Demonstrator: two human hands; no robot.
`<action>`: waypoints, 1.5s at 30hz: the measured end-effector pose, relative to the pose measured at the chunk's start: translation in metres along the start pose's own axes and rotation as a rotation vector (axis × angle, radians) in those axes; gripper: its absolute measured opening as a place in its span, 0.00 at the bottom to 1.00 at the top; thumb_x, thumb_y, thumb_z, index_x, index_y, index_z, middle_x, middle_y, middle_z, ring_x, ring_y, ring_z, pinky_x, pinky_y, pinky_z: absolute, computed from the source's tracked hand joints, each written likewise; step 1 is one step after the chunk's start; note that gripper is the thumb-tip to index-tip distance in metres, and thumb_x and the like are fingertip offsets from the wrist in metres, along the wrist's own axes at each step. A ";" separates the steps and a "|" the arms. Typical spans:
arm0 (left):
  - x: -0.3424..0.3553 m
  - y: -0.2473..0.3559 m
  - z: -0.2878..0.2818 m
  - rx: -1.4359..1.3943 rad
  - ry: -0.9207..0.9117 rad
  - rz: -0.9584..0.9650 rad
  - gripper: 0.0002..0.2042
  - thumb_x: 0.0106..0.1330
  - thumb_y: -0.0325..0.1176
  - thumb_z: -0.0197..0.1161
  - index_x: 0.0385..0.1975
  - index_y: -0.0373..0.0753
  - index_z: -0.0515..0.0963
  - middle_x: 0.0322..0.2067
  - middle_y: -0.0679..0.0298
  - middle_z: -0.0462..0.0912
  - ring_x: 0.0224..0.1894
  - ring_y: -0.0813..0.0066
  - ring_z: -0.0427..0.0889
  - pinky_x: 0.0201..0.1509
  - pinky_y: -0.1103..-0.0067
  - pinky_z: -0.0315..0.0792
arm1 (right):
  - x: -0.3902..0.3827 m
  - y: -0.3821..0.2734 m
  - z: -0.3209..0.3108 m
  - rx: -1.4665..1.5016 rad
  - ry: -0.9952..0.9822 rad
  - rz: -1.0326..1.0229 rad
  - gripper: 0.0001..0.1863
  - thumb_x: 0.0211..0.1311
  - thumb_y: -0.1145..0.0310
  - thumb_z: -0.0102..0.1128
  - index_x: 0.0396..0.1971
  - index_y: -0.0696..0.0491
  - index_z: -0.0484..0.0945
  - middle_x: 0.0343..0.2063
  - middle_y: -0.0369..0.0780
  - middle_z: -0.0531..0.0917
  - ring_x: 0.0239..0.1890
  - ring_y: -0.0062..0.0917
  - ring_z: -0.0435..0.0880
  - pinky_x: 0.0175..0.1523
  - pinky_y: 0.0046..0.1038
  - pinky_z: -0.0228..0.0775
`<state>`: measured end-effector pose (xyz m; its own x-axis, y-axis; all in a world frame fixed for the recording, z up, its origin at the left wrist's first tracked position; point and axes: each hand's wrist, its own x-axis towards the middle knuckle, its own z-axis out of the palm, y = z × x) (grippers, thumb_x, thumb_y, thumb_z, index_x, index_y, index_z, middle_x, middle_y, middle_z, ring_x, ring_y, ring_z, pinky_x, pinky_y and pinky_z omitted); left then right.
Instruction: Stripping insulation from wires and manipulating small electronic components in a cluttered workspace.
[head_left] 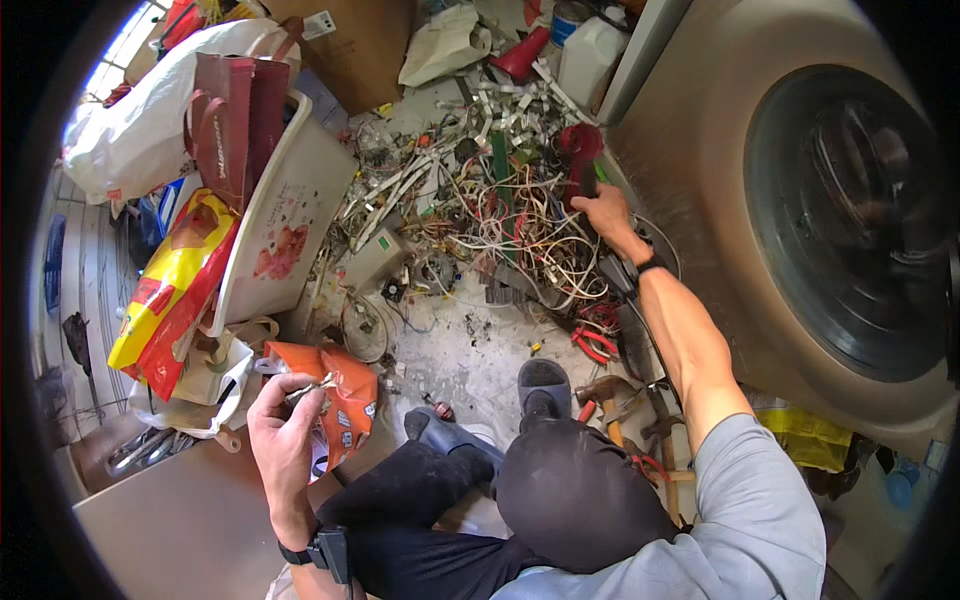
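My left hand (283,435) is raised at the lower left, its thumb and fingers pinching a small metallic piece (316,388). An orange plastic bag (348,390) lies just beyond it. At the right, my right hand (606,218) reaches over the scrap heap, its fingers closed at the lower end of a red plastic piece (580,145) with a round, cup-like end. How far the fingers wrap round it is partly hidden. Beneath and left of this hand spread tangled white and red wires (515,215). Mixed small metal and plastic scraps (500,110) lie farther off.
A front-loading washing machine (690,190) stands close at the right. White tub (310,210), shopping bags and a yellow-red bag (180,290) crowd the left. Red-handled pliers (592,345) and hammers (605,388) lie by my right foot. A cardboard box (350,50) stands behind.
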<state>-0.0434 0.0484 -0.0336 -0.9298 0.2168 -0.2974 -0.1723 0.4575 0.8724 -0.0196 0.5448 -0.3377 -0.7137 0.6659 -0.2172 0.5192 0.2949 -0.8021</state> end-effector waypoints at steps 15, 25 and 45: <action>-0.022 0.025 0.037 -0.495 -0.135 0.097 0.09 0.70 0.27 0.67 0.48 0.34 0.84 0.35 0.70 0.85 0.34 0.85 0.80 0.37 0.84 0.75 | -0.148 -0.255 -0.191 0.094 0.202 -0.828 0.06 0.64 0.72 0.72 0.38 0.57 0.86 0.29 0.32 0.85 0.34 0.13 0.80 0.41 0.22 0.74; -0.039 0.037 0.057 -0.617 -0.382 0.189 0.11 0.68 0.27 0.69 0.48 0.34 0.84 0.36 0.69 0.87 0.35 0.86 0.81 0.41 0.86 0.74 | -0.189 -0.290 -0.188 0.036 0.149 -0.630 0.20 0.68 0.57 0.69 0.32 0.63 0.85 0.22 0.40 0.85 0.25 0.19 0.79 0.32 0.29 0.70; -0.006 0.101 0.224 0.044 -0.474 0.625 0.10 0.62 0.28 0.69 0.42 0.33 0.86 0.47 0.54 0.87 0.48 0.58 0.86 0.53 0.70 0.78 | -0.235 -0.268 -0.211 0.194 -0.005 -0.631 0.11 0.71 0.66 0.68 0.35 0.60 0.84 0.27 0.30 0.83 0.30 0.10 0.76 0.33 0.19 0.69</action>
<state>0.0181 0.2865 -0.0311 -0.6103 0.7857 0.1006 0.3591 0.1613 0.9192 0.1083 0.4540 0.0458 -0.8558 0.4025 0.3251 -0.0931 0.4982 -0.8620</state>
